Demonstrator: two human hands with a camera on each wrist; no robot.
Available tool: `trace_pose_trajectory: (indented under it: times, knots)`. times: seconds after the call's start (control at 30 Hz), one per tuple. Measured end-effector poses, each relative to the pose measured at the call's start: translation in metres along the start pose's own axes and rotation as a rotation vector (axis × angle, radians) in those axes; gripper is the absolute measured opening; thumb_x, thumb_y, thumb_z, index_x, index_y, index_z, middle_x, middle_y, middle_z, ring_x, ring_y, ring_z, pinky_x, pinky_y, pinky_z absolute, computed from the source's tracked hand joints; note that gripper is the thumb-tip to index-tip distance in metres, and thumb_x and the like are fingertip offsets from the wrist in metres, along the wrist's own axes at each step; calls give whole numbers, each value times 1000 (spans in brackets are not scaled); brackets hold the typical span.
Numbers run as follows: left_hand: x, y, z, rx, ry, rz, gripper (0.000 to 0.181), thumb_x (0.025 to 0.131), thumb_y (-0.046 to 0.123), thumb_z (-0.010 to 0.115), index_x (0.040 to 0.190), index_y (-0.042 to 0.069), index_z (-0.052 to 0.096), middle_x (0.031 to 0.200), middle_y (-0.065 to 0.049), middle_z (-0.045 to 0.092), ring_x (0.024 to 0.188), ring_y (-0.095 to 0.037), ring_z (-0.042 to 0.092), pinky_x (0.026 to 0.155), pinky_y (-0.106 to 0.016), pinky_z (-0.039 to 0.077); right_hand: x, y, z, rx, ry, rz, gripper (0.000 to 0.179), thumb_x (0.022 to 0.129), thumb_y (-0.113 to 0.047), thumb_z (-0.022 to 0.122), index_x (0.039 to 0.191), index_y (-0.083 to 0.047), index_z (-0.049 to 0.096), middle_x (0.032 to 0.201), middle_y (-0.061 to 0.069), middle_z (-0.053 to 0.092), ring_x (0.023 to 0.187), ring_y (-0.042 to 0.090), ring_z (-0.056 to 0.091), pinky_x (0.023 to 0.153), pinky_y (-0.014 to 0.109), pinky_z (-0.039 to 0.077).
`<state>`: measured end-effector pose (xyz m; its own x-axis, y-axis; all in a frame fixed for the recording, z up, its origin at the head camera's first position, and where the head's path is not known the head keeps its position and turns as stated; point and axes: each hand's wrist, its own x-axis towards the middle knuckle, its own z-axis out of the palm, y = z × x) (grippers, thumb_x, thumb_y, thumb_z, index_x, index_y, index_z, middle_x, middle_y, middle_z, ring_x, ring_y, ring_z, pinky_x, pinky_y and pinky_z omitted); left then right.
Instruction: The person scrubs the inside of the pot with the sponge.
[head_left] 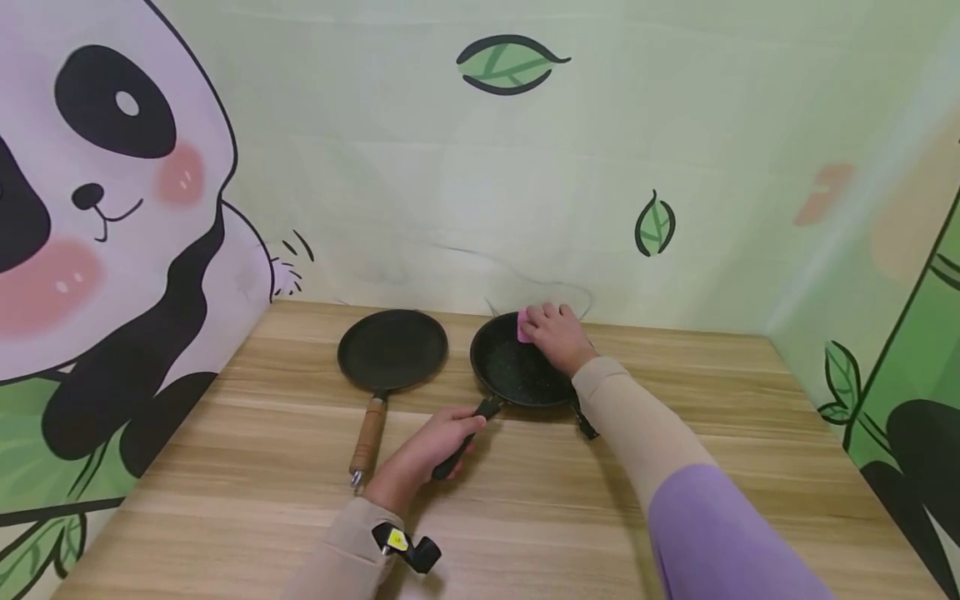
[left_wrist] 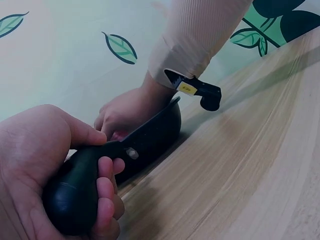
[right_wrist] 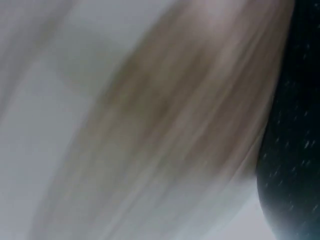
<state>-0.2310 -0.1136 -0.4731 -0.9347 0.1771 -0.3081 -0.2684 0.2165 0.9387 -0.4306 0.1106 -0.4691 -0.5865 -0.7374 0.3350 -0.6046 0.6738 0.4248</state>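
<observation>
1. A person's left hand (head_left: 444,437) grips the black handle (head_left: 453,458) of a dark, speckled frying pan (head_left: 502,371), the fingers curled underneath and the thumb laid along the top.
2. The right hand (head_left: 558,337), reaching across from the other side, holds a pink pad (head_left: 522,327) under curled fingers against the pan's inner surface, near the far rim.
3. The frying pan sits toward the back of a wood-grain table (head_left: 570,517), close to the wall, its handle angled toward the left hand.
4. Just left of it lies a flat black pan (head_left: 392,348), the two rims apart, its wooden handle (head_left: 369,435) pointing toward the wearer.
5. Behind, a pale green wall (head_left: 360,150) carries a painted panda (head_left: 202,275) and leaves.
6. The right-wrist view is blurred; the speckled dark surface along its edge appears to be the frying pan.
</observation>
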Motion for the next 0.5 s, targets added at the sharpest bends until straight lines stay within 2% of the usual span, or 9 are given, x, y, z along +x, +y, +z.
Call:
trace_pose_trajectory:
  times: [0.23,0.5]
  knots:
    - [2,-1,0,-10,-6,-13,43,102,28,55,140,10,58,76,-7,51,45,-16,41,39,-26,38,13,-17,-13,76,-19,-56,29,99,-10,57,123,-16,71,131,7,59,117,30,55,93,48,46]
    - [5,-1,-3,-12,-1,-32,46,101,29,56,142,10,56,78,-8,52,47,-17,42,40,-26,39,22,-30,-14,72,53,-174,27,98,-10,62,122,-16,73,131,7,60,117,29,55,97,46,45]
